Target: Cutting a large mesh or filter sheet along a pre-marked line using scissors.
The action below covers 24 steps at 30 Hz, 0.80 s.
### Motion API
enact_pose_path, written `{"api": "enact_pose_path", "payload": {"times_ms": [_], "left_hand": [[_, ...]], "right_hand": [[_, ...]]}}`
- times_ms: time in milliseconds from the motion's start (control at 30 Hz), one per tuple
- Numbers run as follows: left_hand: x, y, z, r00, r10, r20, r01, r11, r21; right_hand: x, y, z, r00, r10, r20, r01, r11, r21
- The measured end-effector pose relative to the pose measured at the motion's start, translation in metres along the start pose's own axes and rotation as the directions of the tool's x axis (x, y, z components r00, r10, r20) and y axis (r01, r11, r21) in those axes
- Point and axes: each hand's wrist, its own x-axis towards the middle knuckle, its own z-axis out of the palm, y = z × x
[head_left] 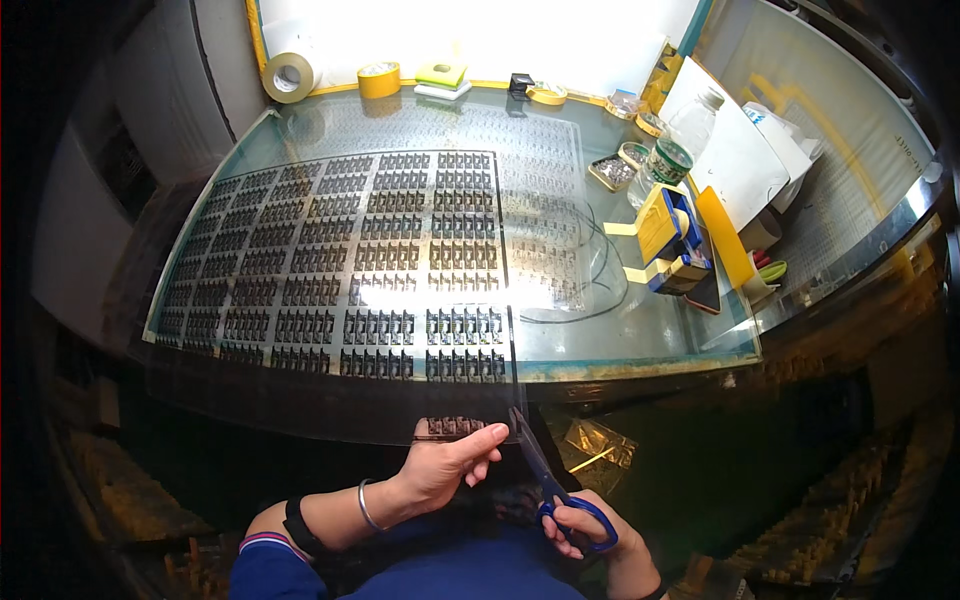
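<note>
A large clear film sheet [345, 268] printed with rows of small black patterns lies over the glass tabletop and hangs past its near edge. My left hand [440, 470] pinches the overhanging edge of the film, thumb on top, near its right corner. My right hand [612, 540] grips a pair of scissors [541, 468] by the blue handles, fingers through the loops. The dark blades point up and away, their tips at the film's right edge beside my left thumb. Whether the blades have closed on the film is hard to make out.
A glass tabletop [640, 345] bears a blue tape dispenser [680, 240] with yellow tape, a clear bottle [697, 118] and a small tray of bits [612, 171] at right. Tape rolls [379, 80] line the back beside a yellow sponge [441, 74]. Crumpled film [600, 443] lies below.
</note>
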Motion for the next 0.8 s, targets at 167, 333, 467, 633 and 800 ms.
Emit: {"api": "enact_pose_path", "payload": {"times_ms": [167, 333, 467, 633, 800], "left_hand": [[0.001, 0.000, 0.002, 1.000, -0.024, 0.010, 0.024, 0.999, 0.024], [0.001, 0.000, 0.007, 1.000, -0.030, 0.004, 0.030, 0.999, 0.021], [0.000, -0.001, 0.009, 1.000, -0.021, -0.009, 0.021, 1.000, 0.017], [0.002, -0.005, 0.007, 0.999, -0.036, 0.012, 0.036, 0.999, 0.004], [-0.006, -0.006, 0.015, 0.998, -0.054, 0.024, 0.055, 0.998, -0.012]], "right_hand": [[-0.002, 0.002, 0.032, 0.955, 0.001, -0.297, -0.037, 0.993, -0.116], [-0.002, 0.000, 0.056, 0.869, -0.164, -0.466, 0.011, 0.949, -0.314], [0.001, -0.001, 0.063, 0.830, -0.263, -0.492, -0.007, 0.877, -0.480], [0.008, 0.013, 0.054, 0.797, -0.376, -0.473, 0.049, 0.820, -0.570], [0.016, 0.023, 0.047, 0.749, -0.504, -0.429, 0.087, 0.718, -0.691]]}}
